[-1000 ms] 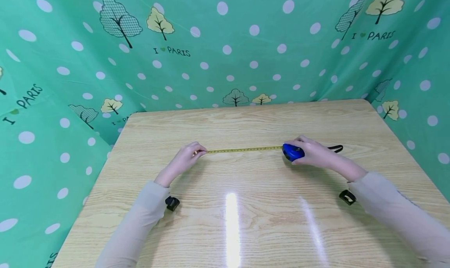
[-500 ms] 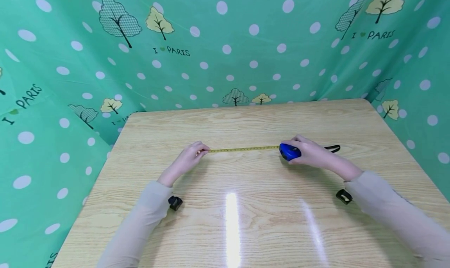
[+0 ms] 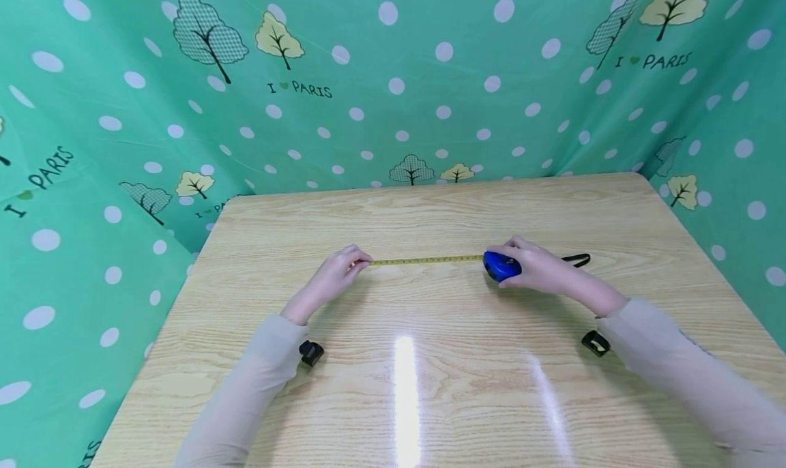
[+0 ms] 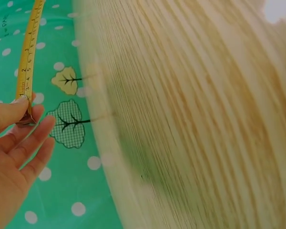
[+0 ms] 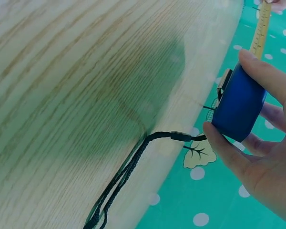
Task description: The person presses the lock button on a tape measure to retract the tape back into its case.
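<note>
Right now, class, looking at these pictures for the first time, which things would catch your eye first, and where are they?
A yellow measuring tape is stretched across the middle of the pale wooden table. The left hand pinches its free end, and the right hand grips the blue tape-measure case, whose black wrist cord trails off to the right. Behind the table hangs a green polka-dot backdrop with trees.

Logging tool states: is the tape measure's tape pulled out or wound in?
Pulled out: the yellow tape spans from the blue case to the left hand.
</note>
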`<state>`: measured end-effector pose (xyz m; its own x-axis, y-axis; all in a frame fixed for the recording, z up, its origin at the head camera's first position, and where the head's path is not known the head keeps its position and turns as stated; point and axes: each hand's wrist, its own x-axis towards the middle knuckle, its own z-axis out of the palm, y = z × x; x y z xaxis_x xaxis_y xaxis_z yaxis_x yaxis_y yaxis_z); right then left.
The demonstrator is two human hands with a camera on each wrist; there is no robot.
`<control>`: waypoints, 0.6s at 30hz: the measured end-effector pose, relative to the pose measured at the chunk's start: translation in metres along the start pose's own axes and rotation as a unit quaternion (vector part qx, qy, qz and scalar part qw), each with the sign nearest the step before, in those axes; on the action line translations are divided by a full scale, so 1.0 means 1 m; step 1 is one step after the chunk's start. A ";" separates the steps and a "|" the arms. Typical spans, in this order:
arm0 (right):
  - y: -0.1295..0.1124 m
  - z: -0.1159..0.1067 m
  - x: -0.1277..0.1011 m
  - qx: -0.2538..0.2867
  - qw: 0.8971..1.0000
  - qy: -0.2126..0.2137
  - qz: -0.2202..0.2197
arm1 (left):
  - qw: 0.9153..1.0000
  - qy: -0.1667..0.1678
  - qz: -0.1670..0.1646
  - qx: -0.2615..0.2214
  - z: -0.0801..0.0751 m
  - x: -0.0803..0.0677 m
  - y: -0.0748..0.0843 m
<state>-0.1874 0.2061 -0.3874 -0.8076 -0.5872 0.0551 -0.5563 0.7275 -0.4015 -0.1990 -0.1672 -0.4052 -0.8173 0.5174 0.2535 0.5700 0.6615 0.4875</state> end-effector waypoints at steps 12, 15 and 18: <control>-0.001 0.003 0.002 0.005 1.000 -0.003 0.000 | 1.000 0.001 -0.002 0.001 0.004 0.002 0.001; -0.001 0.004 0.002 0.006 1.000 -0.003 -0.002 | 1.000 -0.003 -0.007 -0.001 0.005 0.003 0.001; -0.001 0.005 0.002 0.010 1.000 -0.004 -0.002 | 1.000 -0.006 -0.012 -0.005 0.006 0.003 0.002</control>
<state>-0.1874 0.2030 -0.3913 -0.8040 -0.5927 0.0485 -0.5550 0.7186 -0.4192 -0.2001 -0.1615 -0.4084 -0.8297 0.5080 0.2315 0.5493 0.6686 0.5012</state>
